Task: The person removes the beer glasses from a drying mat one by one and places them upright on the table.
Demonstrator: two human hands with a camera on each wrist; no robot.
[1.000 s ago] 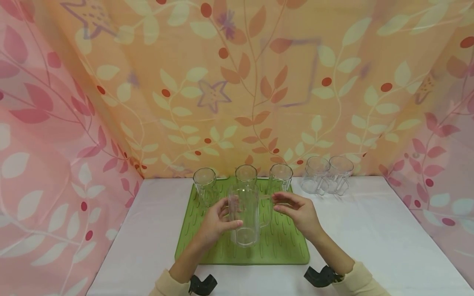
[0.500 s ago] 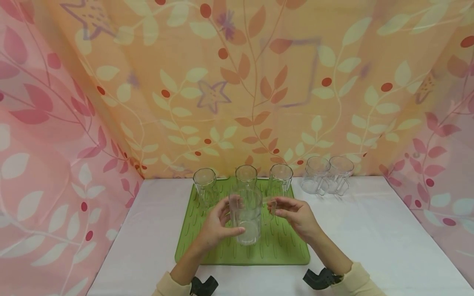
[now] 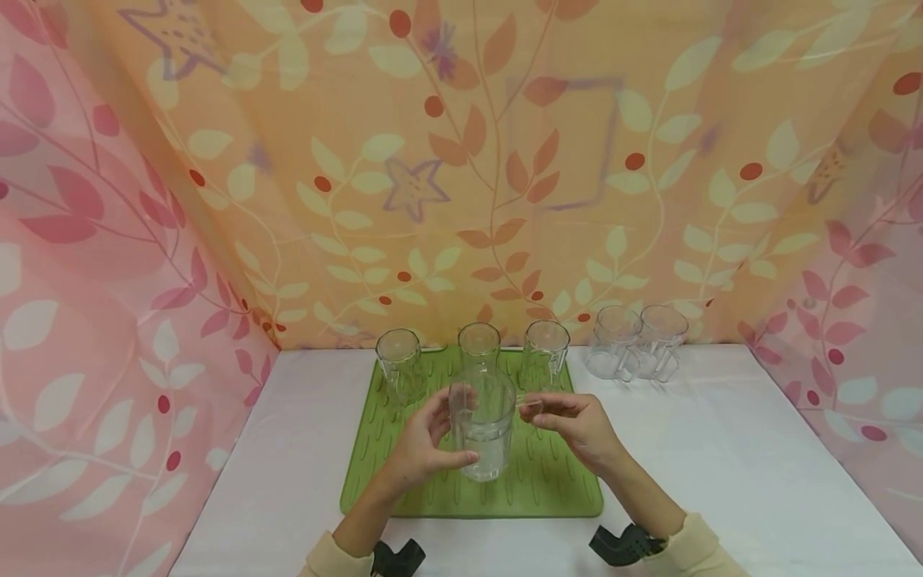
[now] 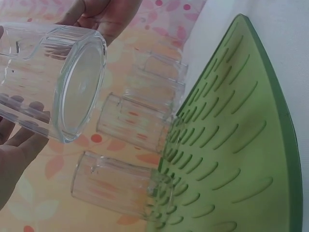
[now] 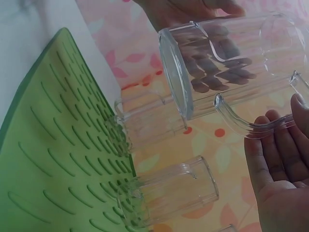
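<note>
As both hands are engaged on one item, the inspection starts with the transparent mug [image 3: 485, 437], held upright above the near-middle part of the green mat [image 3: 551, 485], its base raised off the surface. The left hand [image 3: 421, 445] grips the mug's body from the left, thumb on the near side and fingers wrapped behind; those fingers show through the wall in the right wrist view. The right hand [image 3: 577, 421] pinches the handle [image 5: 260, 128] at the mug's right side, thumb against the curled fingers.

Three further mugs stand upright in a row along the far edge of the mat: a left mug [image 3: 399, 365], a middle mug [image 3: 479, 340], partly behind the held item in the head view, and a right mug [image 3: 546, 353]. Beyond the mat's far right corner, a pair of mugs [image 3: 662, 340] stands close together, directly on the white-covered bench [image 3: 692, 449]; whether these two touch cannot be determined.

Each forearm carries a cream sleeve [image 3: 695, 549] and a black wrist fitting [image 3: 626, 545]. A yellow-orange patterned backdrop [image 3: 497, 168] closes the far side; pink leaf-print cloth [image 3: 79, 336] hangs at left and right.
</note>
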